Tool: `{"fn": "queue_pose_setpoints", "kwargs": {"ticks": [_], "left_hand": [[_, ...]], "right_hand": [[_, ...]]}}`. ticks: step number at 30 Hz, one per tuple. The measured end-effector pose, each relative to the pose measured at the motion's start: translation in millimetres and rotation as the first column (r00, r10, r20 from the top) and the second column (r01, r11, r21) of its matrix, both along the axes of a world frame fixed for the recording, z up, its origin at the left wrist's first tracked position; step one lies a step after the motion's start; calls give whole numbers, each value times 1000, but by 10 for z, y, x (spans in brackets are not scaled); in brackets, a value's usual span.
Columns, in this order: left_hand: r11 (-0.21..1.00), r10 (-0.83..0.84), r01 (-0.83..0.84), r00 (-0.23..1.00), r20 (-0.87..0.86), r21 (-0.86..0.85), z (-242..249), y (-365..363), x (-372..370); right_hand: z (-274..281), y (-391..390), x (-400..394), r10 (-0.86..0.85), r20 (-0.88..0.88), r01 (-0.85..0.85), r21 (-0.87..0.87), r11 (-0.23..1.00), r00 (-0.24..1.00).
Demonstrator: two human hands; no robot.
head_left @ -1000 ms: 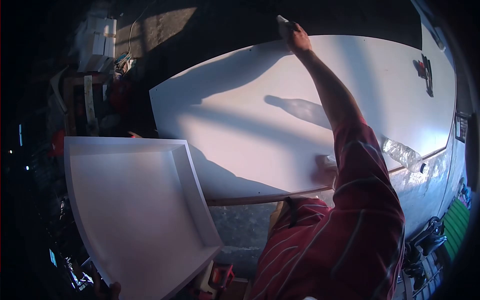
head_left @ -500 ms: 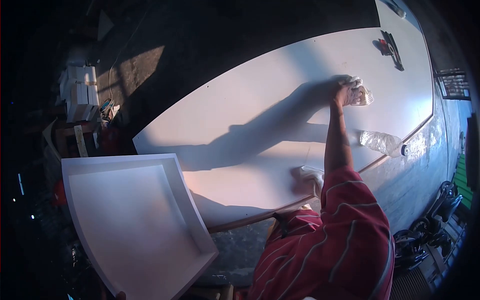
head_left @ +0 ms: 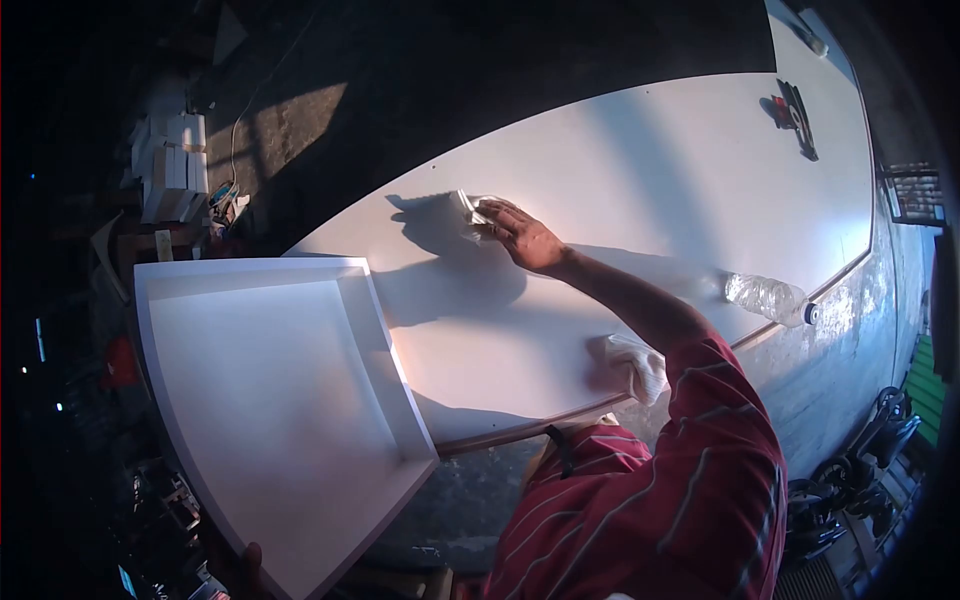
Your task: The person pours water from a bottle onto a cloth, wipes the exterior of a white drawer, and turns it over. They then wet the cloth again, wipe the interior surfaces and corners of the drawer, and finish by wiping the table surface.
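My right hand [head_left: 524,236] presses a white cloth [head_left: 472,208] against the white panel [head_left: 620,170], its fingers closed over the fabric. At the lower left, my left hand [head_left: 248,568] grips the bottom edge of a shallow white open box [head_left: 265,390]; only a thumb and a dark part of that hand show. The box is tilted with its hollow side facing me. A second crumpled white cloth [head_left: 636,368] lies at the panel's near edge, beside my sleeve. A clear plastic bottle [head_left: 765,296] lies on its side farther right.
A dark tool with a red part [head_left: 795,118] lies toward the panel's far right, with a brush-like object [head_left: 815,40] beyond it. Stacked white pieces [head_left: 175,170] stand at the left. Dark wheeled items [head_left: 860,450] sit on the floor at right.
My right hand has swept the cloth leftward across the panel, from near the dark tool to close by the box. The box in my left hand has shifted slightly upward.
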State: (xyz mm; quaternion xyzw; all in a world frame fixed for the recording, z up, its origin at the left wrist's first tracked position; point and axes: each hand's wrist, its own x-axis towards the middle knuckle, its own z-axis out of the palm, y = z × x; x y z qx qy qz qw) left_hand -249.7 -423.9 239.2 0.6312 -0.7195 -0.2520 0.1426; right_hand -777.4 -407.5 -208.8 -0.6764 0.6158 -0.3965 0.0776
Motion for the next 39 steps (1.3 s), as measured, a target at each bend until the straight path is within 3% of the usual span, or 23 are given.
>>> {"fn": "queue_pose_setpoints", "kwargs": {"ticks": [1,3,5,6,7,8,9,11,12,14,15,16,18,20,23,24,26,28,29,30,33,35,39], "left_hand": [[1000,-19,20,1000,23,-21,-30,36,-68],[996,-58,63,996,74,-61,-98,123,-191],[988,-98,112,987,124,-109,-191,188,-320],[984,-109,128,983,146,-127,-220,212,-330],[978,-126,149,979,160,-143,-236,238,-357],[980,-95,126,976,194,-151,-288,266,-204],[978,-86,120,977,195,-169,-355,240,-66],[935,-166,256,927,335,-245,-392,258,38],[961,-132,182,963,234,-207,-372,285,-103],[949,-147,212,952,267,-232,-399,280,-108],[934,-172,254,936,308,-250,-393,287,-90],[924,-163,293,884,439,-247,-361,285,-45],[920,-137,282,881,453,-270,-318,331,-213],[924,-86,269,839,537,-272,-223,411,-406],[939,48,201,728,684,-279,-154,543,-715],[920,40,240,729,683,-309,-180,568,-750],[882,57,283,729,682,-376,-199,636,-910],[853,54,331,714,698,-404,-247,710,-942],[854,18,339,738,674,-394,-306,738,-930],[856,-18,347,761,648,-384,-338,764,-914],[834,-5,313,829,560,-456,-338,751,-848],[830,-21,293,866,500,-474,-388,675,-741],[877,-79,207,952,297,-433,-480,590,-597]], "right_hand": [[-24,92,9,81,105,-93,114,989,991],[-265,47,-396,138,-198,-140,3,990,970],[-329,-147,-1208,-51,-185,43,-46,998,981],[-468,-200,-1722,-334,-314,305,-136,942,889],[-372,-172,-2168,-580,-3,580,19,814,815],[-29,-82,-2430,-783,-8,761,240,602,622],[127,-13,-2640,-904,179,831,356,427,388],[140,126,-2846,-953,18,952,37,303,303],[219,139,-2744,-950,18,949,29,313,312],[282,335,-2255,-841,15,838,-95,537,541],[333,445,-1825,-755,175,756,71,650,632],[425,563,-1306,-675,44,673,53,738,737],[279,777,-419,-417,43,414,70,908,908],[120,969,325,-71,32,70,14,997,997],[22,1038,691,240,-130,-206,230,951,962],[-106,975,569,182,-136,-147,232,962,974],[-392,654,146,-29,-41,28,-21,999,999],[-496,502,-314,-275,-2,273,105,956,962],[-476,458,-465,-369,-233,388,41,921,900],[-373,428,-500,-419,-190,424,-18,906,888],[-52,476,-294,-411,-62,407,-72,911,910],[223,645,25,-343,-167,316,-170,933,924],[13,1089,465,202,-276,-187,80,979,940]]}}
